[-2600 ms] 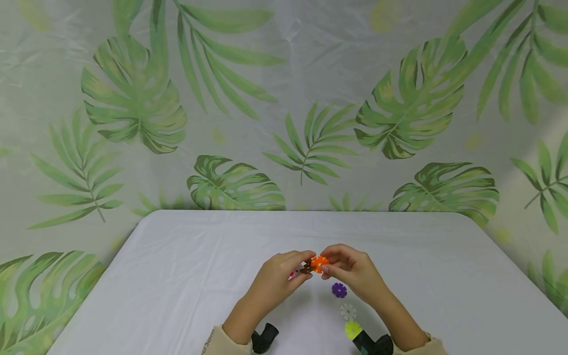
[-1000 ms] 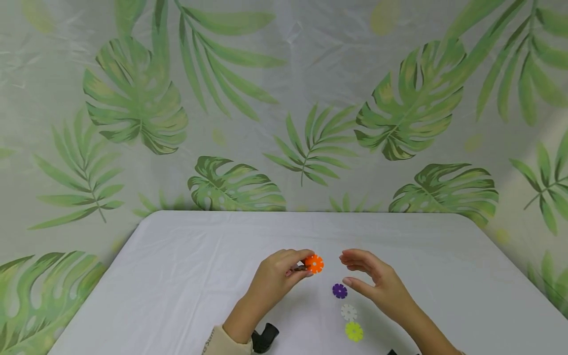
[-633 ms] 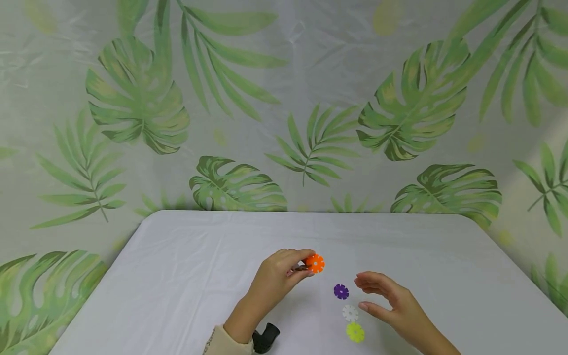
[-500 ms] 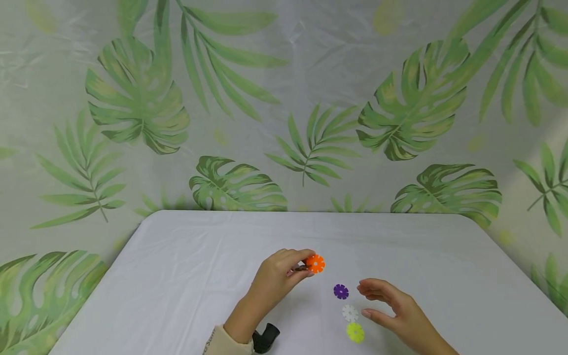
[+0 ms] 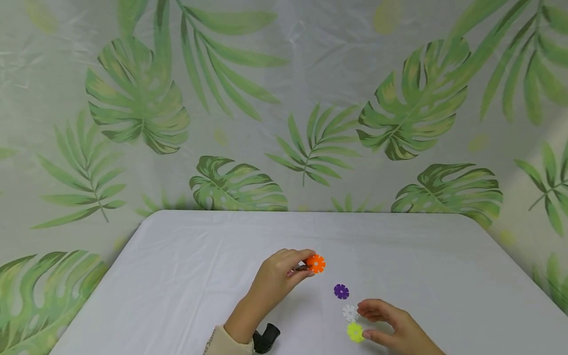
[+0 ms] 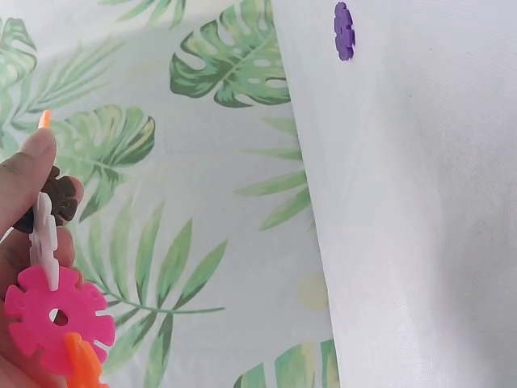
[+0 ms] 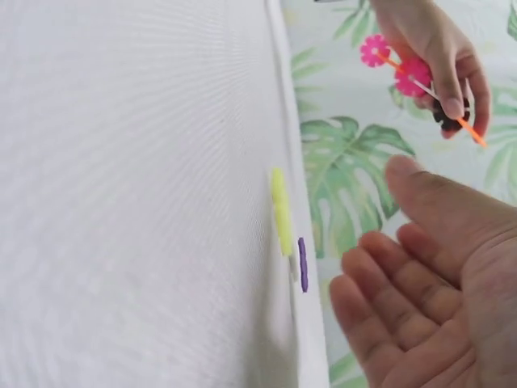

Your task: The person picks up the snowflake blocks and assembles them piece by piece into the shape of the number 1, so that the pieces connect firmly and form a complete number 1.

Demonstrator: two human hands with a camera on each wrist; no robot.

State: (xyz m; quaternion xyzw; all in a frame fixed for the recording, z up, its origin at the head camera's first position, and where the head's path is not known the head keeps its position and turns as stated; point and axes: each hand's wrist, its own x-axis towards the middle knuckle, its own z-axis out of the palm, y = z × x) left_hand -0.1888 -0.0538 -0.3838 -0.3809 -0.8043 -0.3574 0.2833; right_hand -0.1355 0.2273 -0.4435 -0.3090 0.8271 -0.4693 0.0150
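In the head view my left hand (image 5: 272,273) pinches a chain of interlocking notched plastic discs, with an orange disc (image 5: 316,264) at its tip. The left wrist view shows more of that chain: a dark brown disc (image 6: 63,200) at the fingers, a white disc (image 6: 45,246), a pink disc (image 6: 60,301) and another orange disc (image 6: 83,362). A second pink disc (image 7: 375,50) ends it in the right wrist view. My right hand (image 5: 401,325) holds nothing, fingers and thumb apart, beside a loose white disc (image 5: 349,313) and a yellow disc (image 5: 355,333).
Beyond the white disc lies a purple disc (image 5: 341,291) on the white-covered table (image 5: 177,276). A black device (image 5: 267,338) sits at my left wrist. A leaf-patterned sheet (image 5: 310,74) hangs behind the table's far edge.
The right hand let go of the orange disc, drew back to the right, then came down toward the white and yellow discs. The left hand keeps holding the chain almost in place.
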